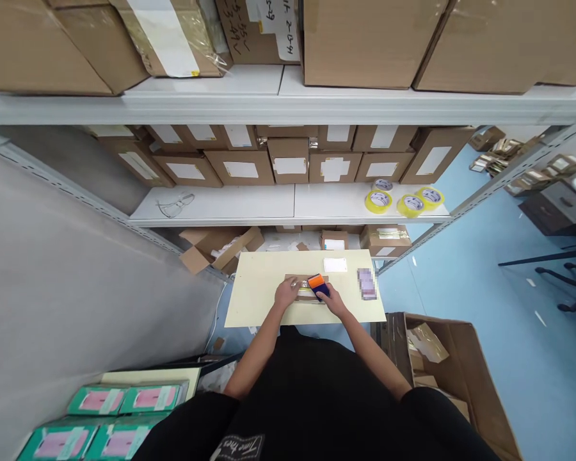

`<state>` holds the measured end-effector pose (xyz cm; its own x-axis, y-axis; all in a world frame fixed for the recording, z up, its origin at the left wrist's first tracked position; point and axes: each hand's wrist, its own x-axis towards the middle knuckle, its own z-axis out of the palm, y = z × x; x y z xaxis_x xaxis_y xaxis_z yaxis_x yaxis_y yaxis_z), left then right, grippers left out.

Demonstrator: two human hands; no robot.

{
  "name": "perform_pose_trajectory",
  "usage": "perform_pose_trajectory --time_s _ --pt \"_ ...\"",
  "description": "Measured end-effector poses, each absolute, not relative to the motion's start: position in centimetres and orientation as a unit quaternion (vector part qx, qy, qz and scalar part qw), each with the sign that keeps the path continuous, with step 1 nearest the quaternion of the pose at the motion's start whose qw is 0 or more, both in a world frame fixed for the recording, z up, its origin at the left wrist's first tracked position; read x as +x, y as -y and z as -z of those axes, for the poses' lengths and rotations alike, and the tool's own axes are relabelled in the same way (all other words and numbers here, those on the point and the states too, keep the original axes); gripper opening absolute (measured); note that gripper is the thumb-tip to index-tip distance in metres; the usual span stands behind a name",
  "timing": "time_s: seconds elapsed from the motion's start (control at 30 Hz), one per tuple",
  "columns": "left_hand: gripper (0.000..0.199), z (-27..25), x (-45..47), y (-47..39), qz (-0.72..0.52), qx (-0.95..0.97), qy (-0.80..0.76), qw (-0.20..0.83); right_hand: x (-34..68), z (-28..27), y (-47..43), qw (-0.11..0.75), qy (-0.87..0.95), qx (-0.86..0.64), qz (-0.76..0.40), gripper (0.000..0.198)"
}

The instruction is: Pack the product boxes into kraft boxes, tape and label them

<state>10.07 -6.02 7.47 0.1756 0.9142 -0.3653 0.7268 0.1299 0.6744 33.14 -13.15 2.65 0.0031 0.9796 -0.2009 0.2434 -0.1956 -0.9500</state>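
pale table (pixel 256 275): brown carton (pixel 305 294) touching the left grip (pixel 287 292)

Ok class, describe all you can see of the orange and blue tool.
The tool is blocky, with a bright orange far end and a dark blue body; it looks like plastic. It is slanted, the orange end away from the person, the blue running down to the right. The right grip holds it by the blue part, over the right side of the box. Whether it touches the box cannot be told; finer parts are too small to see.
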Motion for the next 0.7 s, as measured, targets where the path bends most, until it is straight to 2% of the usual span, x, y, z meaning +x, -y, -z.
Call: perform_pose_trajectory --time_s 0.1,0.2,0.53,0.7 --pt "0.048 -8.9 11.6 4.5 -0.209 0.62 -0.536 0.534 33.2 -2.8 13.2 0.366 0.523 -0.602 -0.48 0.045" --pt "0.046 -9.8 12.4 3.1 -0.217 0.602 -0.493 0.59 33.4 -3.0 13.2 0.358 0.533 -0.602 -0.475 0.045" --pt "0.051 -11.6 13.2 1.6 -0.195 0.589 -0.498 0.606 33.4 -2.6 13.5 0.365 0.535 -0.592 -0.48 0.048" --pt "0.045 -11.4 13.4 1.3 -0.19 0.584 -0.496 0.613 33.3 -2.6 13.8 0.366 0.541 -0.594 -0.47 0.047"
